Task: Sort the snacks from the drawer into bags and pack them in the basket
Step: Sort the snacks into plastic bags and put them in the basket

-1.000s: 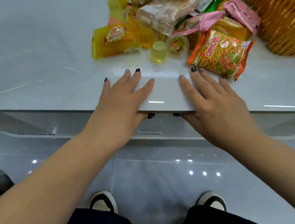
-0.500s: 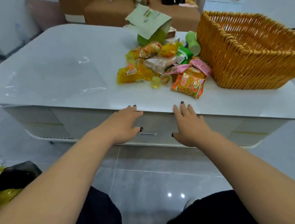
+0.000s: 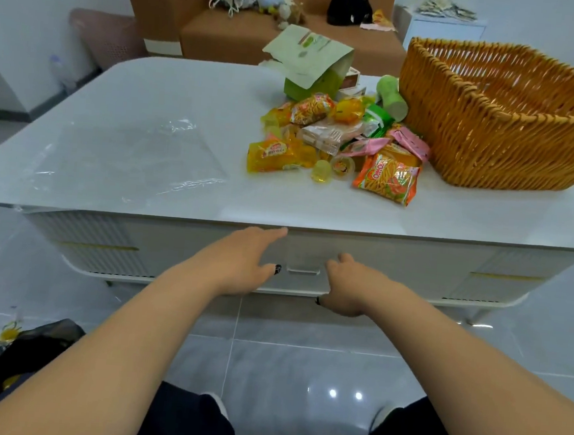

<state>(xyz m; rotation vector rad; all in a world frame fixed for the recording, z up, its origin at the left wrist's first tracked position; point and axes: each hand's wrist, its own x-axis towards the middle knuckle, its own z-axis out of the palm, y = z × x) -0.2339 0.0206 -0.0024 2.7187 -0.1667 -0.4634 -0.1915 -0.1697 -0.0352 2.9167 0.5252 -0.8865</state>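
Snacks (image 3: 339, 146) are lying in a loose heap on the white table (image 3: 184, 106), just beside the wicker basket's (image 3: 503, 110) near-left corner, an orange noodle packet (image 3: 390, 177) sitting nearest the table's front edge. Clear plastic bags (image 3: 125, 160) are lying flat well to the left of the basket. A green paper bag (image 3: 308, 64) is standing behind the heap. Below the tabletop the drawer (image 3: 304, 263) is sitting flush with the table's front. The left hand (image 3: 241, 261) is resting against the drawer front with straight fingers, holding nothing. The right hand (image 3: 349, 284) is at the drawer front too, fingers bent; whether it is gripping anything I cannot tell.
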